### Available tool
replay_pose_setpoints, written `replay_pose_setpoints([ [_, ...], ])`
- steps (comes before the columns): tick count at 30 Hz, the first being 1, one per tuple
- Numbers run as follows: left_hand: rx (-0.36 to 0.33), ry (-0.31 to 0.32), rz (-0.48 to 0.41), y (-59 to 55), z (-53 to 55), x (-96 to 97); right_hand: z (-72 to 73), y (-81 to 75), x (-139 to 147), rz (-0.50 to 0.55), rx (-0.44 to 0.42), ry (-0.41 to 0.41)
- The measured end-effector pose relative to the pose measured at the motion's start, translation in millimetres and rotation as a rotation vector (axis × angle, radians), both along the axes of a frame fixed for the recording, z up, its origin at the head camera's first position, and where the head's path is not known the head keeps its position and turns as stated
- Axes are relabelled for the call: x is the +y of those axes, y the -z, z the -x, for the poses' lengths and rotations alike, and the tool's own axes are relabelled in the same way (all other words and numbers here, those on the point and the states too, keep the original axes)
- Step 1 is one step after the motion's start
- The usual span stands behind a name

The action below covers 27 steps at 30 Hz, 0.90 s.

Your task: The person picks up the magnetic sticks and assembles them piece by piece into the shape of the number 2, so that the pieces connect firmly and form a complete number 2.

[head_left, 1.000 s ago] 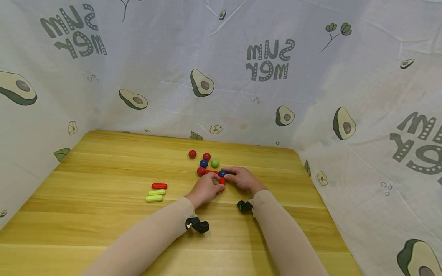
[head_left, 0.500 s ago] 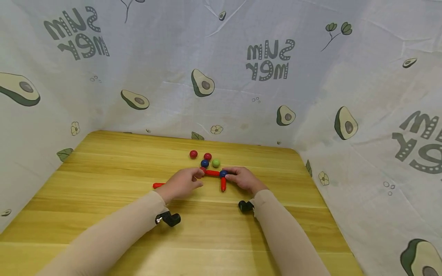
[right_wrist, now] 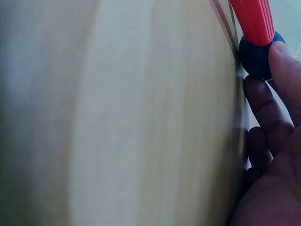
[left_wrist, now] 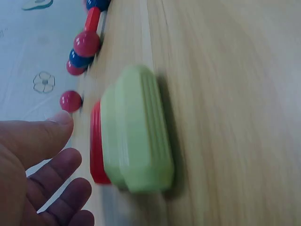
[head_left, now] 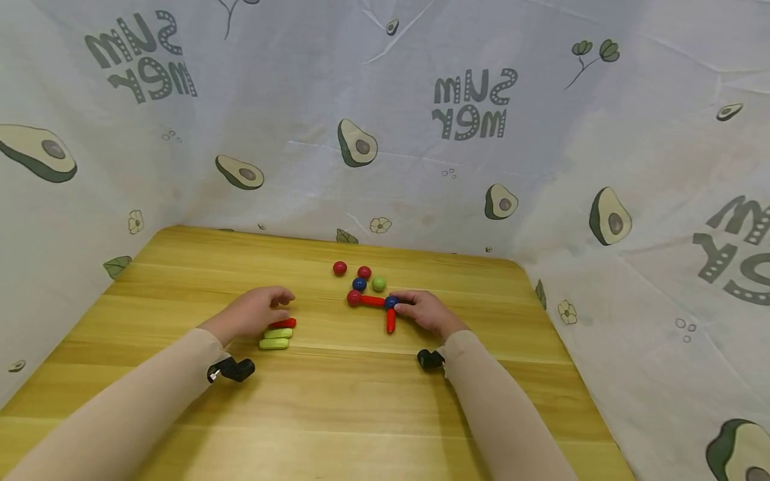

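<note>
My right hand point(head_left: 426, 312) pinches a blue ball point(head_left: 392, 302) between thumb and fingers; the right wrist view shows the thumb on the dark blue ball point(right_wrist: 254, 61), beside a ridged red rod point(right_wrist: 256, 21). From that ball one red rod point(head_left: 373, 301) runs left to a red ball point(head_left: 353, 298), and another red rod point(head_left: 391, 321) points toward me. My left hand point(head_left: 252, 312) hovers by a loose red rod point(head_left: 287, 323), partly covering it, with relaxed fingers and nothing held. Two yellow-green rods point(head_left: 275, 343) lie beside it; in the left wrist view these rods point(left_wrist: 143, 136) sit right of the fingers.
Behind the joined pieces lie a loose blue ball point(head_left: 359, 284), a green ball point(head_left: 379, 284) and two red balls point(head_left: 339, 268). A printed cloth point(head_left: 409, 187) hangs along the back and sides of the wooden table point(head_left: 337, 414).
My left hand has let go of the joined pieces and moved left to the loose rods. My right hand stays at the blue ball.
</note>
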State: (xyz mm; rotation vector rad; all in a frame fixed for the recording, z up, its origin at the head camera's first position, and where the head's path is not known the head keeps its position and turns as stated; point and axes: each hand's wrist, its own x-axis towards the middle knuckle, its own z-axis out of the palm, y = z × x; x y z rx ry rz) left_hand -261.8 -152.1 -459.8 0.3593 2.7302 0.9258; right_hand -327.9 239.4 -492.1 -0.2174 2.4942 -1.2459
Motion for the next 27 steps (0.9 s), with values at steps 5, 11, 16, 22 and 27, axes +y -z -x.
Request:
replay_pose_setpoints([
  [5,0.002,-0.01,-0.022,3.2,3.4,-11.8,0.0,0.1,1,-0.019,0.011,-0.008],
  [11,-0.019,-0.042,-0.101,3.0,11.1,-9.3,1.5,0.8,1,-0.026,0.012,-0.015],
  [16,-0.032,-0.053,-0.138,2.1,30.2,3.3,4.0,-1.7,1,-0.023,0.0,-0.021],
  [22,-0.031,-0.074,-0.126,-2.7,52.4,21.5,5.0,-5.4,1,-0.035,0.002,-0.03],
  [27,-0.028,-0.078,-0.118,-4.7,70.2,40.9,3.4,-9.9,1,-0.043,0.005,-0.036],
])
